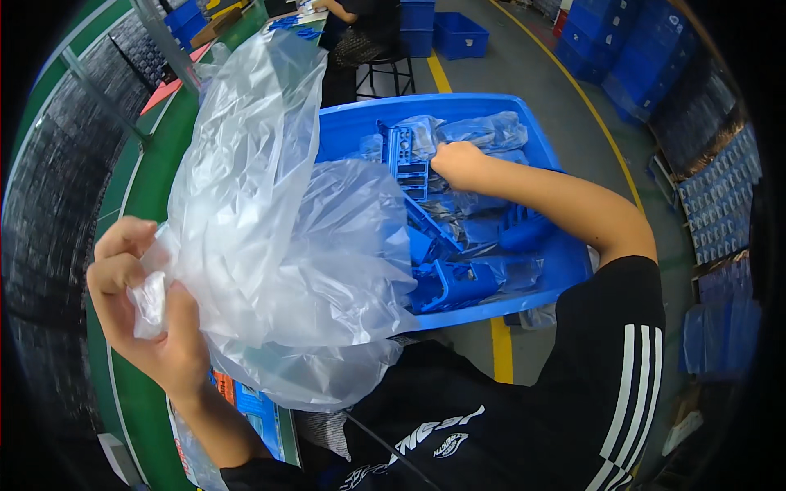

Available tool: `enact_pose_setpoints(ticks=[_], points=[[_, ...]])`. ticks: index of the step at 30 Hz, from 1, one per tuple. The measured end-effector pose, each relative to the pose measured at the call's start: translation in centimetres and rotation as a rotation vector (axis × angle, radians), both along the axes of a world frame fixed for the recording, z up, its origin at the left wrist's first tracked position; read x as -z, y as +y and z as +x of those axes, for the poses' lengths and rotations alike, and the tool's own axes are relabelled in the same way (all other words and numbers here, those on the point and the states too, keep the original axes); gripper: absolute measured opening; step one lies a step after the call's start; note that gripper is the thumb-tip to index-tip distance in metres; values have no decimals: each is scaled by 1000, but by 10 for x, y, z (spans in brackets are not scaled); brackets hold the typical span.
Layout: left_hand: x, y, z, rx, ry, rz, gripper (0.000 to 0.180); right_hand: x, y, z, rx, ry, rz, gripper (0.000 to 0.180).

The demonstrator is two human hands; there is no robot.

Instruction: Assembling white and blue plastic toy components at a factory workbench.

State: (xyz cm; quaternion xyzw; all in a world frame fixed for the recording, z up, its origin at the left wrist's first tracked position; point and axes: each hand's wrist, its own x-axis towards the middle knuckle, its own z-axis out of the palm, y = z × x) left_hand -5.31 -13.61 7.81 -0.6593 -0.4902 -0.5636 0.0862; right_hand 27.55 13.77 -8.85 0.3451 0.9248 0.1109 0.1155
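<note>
A large clear plastic bag [246, 188] billows up in front of me. My left hand [147, 303] is closed on a bunched edge of it at the left. Reaching over the blue bin [442, 102], my right hand [463, 165] is closed at the edge of an upright blue plastic part [403, 155] with slots and holes; the fingertips are partly hidden. More blue moulded parts, such as an open-sided one [450, 285], lie tilted in the bin among clear bagged pieces [491, 129]. The bag covers the bin's left side.
A green workbench [147, 196] runs along my left, with a metal post [164, 45] rising from it. At the far end a person [360, 33] sits on a stool [389, 74]. Blue crates [460, 37] stand on the floor, others [626, 49] are stacked at right.
</note>
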Motion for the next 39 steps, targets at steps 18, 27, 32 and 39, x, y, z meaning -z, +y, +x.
enact_pose_setpoints(ticks=[18,27,32,39], points=[[-3,35,1,170,256,-183,40,-141,-24,62,-17,326,199,14],[-3,65,30,208,295,-278,28,-59,-1,-5,77,-55,-128,55],[2,59,46,135,390,-251,25,-5,-9,-34,-45,-143,-49,25],[16,47,32,90,340,-266,25,-51,-13,-2,-50,-30,57,14]])
